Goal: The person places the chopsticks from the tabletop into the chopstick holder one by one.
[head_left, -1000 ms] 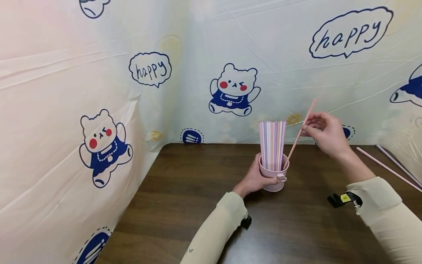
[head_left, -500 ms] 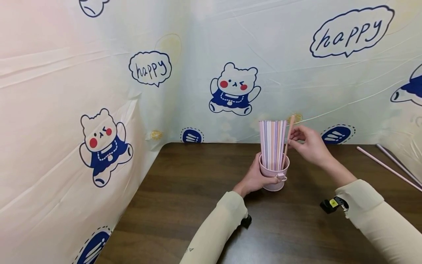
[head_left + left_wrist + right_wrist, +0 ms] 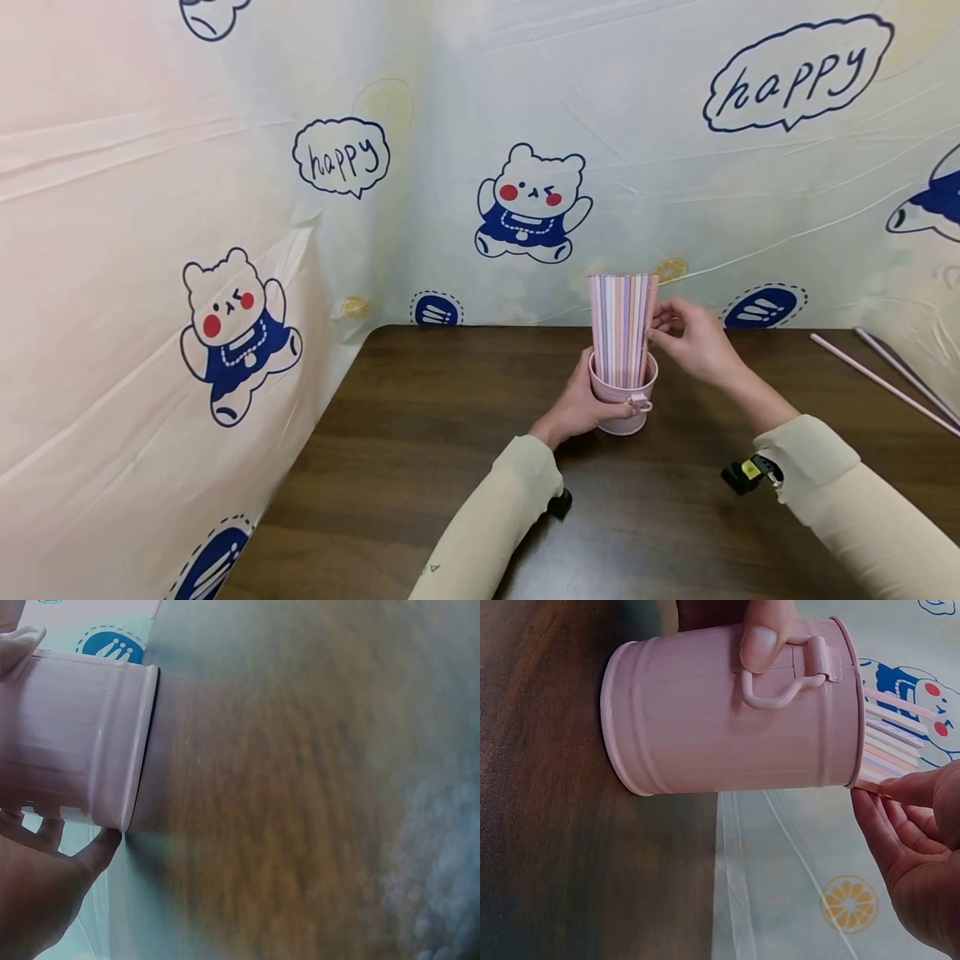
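A pink metal bucket [image 3: 622, 427] stands upright on the table, packed with pastel straws [image 3: 618, 329]. My left hand [image 3: 581, 408] grips it from the left, its thumb lying by the small loop handle [image 3: 780, 694] in the right wrist view. At the bucket's right side, my right hand [image 3: 693, 337] pinches an orange straw [image 3: 654, 292] between thumb and fingers. That straw stands nearly upright against the bunch, its lower end hidden inside the bucket. In the left wrist view, the left fingers [image 3: 97, 851] wrap round the bucket's lower side.
A pink straw [image 3: 885, 379] and a greyish-purple straw [image 3: 907, 375] lie on the brown wooden table [image 3: 405, 433] at the far right. Behind and to the left hangs a printed cloth [image 3: 435, 225] that meets the table's edges.
My right hand has moved left and down, bringing the tilted orange straw upright and lower into the bucket beside the others. The left hand and bucket have stayed put.
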`<state>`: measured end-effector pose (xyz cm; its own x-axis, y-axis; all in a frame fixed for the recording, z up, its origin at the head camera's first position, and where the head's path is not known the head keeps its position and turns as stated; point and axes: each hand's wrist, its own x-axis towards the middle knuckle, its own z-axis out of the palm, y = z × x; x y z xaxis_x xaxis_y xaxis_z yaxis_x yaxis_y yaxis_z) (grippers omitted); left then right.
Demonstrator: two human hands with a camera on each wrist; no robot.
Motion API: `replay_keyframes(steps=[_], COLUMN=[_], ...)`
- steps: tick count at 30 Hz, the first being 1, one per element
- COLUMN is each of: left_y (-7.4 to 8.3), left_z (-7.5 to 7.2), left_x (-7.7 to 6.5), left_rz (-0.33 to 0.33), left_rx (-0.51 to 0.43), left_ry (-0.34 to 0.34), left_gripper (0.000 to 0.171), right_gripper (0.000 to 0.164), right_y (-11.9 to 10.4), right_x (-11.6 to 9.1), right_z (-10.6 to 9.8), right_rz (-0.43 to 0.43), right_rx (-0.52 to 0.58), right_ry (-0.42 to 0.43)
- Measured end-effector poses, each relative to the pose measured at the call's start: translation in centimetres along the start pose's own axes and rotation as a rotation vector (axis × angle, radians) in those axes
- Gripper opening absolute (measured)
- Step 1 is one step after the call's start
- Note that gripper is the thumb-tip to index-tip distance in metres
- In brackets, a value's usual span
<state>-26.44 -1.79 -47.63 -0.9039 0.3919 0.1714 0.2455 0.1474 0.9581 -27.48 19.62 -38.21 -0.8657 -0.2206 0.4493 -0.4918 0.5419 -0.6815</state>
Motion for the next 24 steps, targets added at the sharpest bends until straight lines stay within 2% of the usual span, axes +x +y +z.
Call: replay_keyframes(steps=[5,13,17,24], left_y=[0.0,-0.1,-0.1,-0.1], left_z=[0.0,0.0,0.0,0.0], left_x=[0.0,-0.1,-0.1,0.0], left_rz=[0.017,-0.026,-0.013,0.002], left_rx=[-0.004,0.018,0.018,0.009], left_ry=[0.002,-0.003,-0.003,0.006], left_gripper=[0.103,0.105,0.105,0.103], right_gripper=[0.025,0.033,0.031,0.032], right_y=[0.1,0.7,1.3,3.2], right_x=[0.0,-0.5,-0.9,-1.4], right_z=[0.2,-0.2,-1.4,-4.0], right_rz=[0.01,0.014,0.042,0.114], right_rx=[0.012,-0.018,-0.074,-0.139], right_ry=[0.008,0.022,0.023,-0.068])
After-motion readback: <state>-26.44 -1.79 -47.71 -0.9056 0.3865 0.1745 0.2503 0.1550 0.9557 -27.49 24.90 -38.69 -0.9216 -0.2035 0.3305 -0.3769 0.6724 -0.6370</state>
